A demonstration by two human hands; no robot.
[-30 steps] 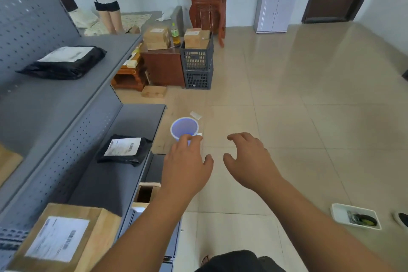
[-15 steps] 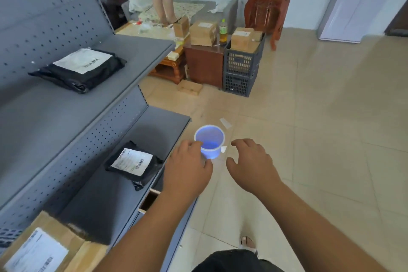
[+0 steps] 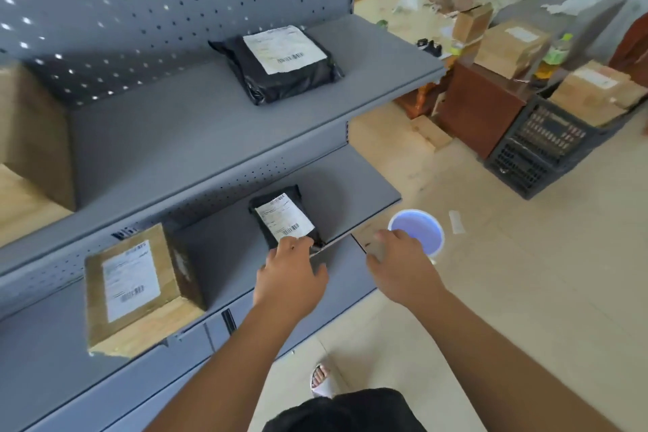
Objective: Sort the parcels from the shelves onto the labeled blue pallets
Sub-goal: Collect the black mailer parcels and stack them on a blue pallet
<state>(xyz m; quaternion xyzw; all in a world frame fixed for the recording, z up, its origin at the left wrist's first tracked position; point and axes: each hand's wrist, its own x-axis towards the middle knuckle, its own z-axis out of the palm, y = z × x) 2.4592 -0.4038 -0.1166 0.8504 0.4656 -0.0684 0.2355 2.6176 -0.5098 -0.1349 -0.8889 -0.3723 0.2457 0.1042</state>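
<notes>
- The left hand (image 3: 291, 277) is stretched out over the lower shelf (image 3: 354, 202), back up, and its fingertips (image 3: 298, 243) are laid on the near end of the small black parcel (image 3: 282, 216).
- Whether that parcel is actually pinched cannot be told, as the finger ends are hidden under the knuckles.
- The small black parcel is set flat near the front edge of the lower shelf, towards its right end, with a white label facing up.
- The right hand (image 3: 403, 266) is held just beyond the front edge of the same shelf, near its right corner; its fingers are loosely spread and nothing is held.
- A larger black parcel (image 3: 277, 63), also labelled, is laid flat on the upper shelf (image 3: 175, 137), towards its right end and back from the front edge.
- A labelled cardboard box (image 3: 136, 288) is placed left of the small parcel, close to a front edge.
- A second cardboard box (image 3: 31, 137) is seen at the left end of the upper shelf, cut off by the frame.
- A blue bucket (image 3: 417, 230) is stood on the tiled floor just past the right hand.
- A black crate (image 3: 540, 147) loaded with boxes is set on the floor, well apart from the shelving.
</notes>
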